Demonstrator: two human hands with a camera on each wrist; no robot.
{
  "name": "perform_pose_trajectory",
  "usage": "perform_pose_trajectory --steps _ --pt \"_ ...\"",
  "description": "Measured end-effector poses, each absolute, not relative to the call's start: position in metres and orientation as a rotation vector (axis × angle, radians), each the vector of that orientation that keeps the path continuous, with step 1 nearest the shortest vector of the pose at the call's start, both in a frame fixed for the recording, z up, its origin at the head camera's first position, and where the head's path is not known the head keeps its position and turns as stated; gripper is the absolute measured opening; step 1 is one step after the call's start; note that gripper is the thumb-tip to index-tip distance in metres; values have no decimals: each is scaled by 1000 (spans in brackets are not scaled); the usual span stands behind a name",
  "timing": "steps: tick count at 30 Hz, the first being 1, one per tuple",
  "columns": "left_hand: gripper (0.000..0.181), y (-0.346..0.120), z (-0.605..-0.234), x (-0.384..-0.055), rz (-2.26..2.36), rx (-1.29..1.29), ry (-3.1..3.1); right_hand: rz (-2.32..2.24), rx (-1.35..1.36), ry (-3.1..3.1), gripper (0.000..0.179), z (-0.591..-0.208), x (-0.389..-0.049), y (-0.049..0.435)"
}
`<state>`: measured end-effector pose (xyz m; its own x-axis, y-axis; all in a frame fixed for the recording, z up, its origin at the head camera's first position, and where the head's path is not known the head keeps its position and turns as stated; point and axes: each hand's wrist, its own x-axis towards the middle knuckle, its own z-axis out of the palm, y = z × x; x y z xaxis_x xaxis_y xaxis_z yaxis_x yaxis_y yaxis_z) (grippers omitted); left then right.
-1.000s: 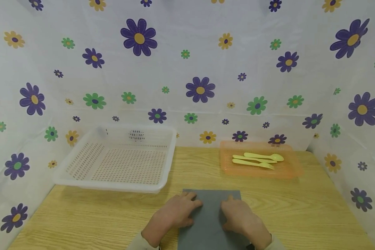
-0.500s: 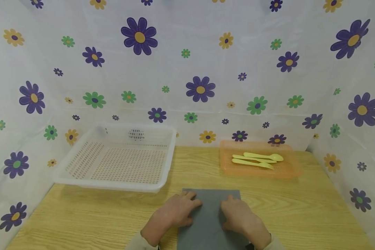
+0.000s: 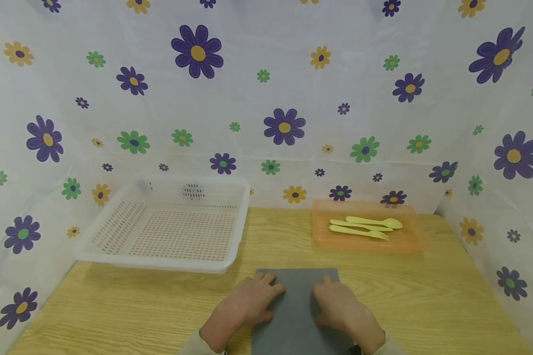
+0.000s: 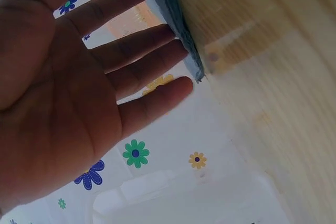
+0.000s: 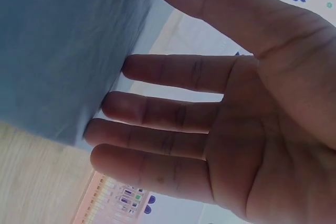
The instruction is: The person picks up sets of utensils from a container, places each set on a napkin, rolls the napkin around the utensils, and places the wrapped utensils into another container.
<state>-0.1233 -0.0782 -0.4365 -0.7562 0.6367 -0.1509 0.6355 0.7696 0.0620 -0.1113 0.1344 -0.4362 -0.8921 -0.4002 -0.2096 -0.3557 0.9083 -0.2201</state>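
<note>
A flat grey cloth (image 3: 295, 305) lies on the wooden table near its front, its far edge straight. My left hand (image 3: 248, 301) rests its fingertips along the cloth's left side. In the left wrist view the fingers (image 4: 142, 59) are spread and fairly straight, tips at the cloth's edge (image 4: 173, 17). On the right side my right hand (image 3: 339, 308) touches the cloth with its fingertips. The right wrist view shows the palm and straight fingers (image 5: 163, 111) meeting the grey-blue cloth (image 5: 63, 51). Neither hand grips anything.
A white perforated basket (image 3: 177, 264) stands at the back left of the table (image 3: 129, 305). At the back right is an orange tray (image 3: 408, 241) holding a yellow spoon (image 3: 393, 224), a fork (image 3: 355, 231) and a knife (image 3: 360, 225). A flowered sheet (image 3: 231, 93) hangs behind.
The far edge of the cloth has shifted slightly to the left. Both hands stay in nearly the same place on it.
</note>
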Motion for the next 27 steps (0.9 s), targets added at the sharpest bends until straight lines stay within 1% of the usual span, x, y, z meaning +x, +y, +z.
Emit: perform_pose_trajectory --steps 8,13,17,22,27 --pt "50 -77 -433 -120 -2 951 2831 -257 -593 2848 50 -435 -112 136" --pt "42 -75 -433 -120 3 931 2826 -253 -593 2830 54 -435 -110 136" --pt "37 -74 -435 -121 13 928 2846 -228 -584 2815 54 -436 -106 135" --pt "38 -72 -435 -120 10 917 2863 -202 -562 2808 55 -436 -102 131" --pt "45 -72 -434 -118 21 955 2846 -192 -553 2848 47 -434 -96 130"
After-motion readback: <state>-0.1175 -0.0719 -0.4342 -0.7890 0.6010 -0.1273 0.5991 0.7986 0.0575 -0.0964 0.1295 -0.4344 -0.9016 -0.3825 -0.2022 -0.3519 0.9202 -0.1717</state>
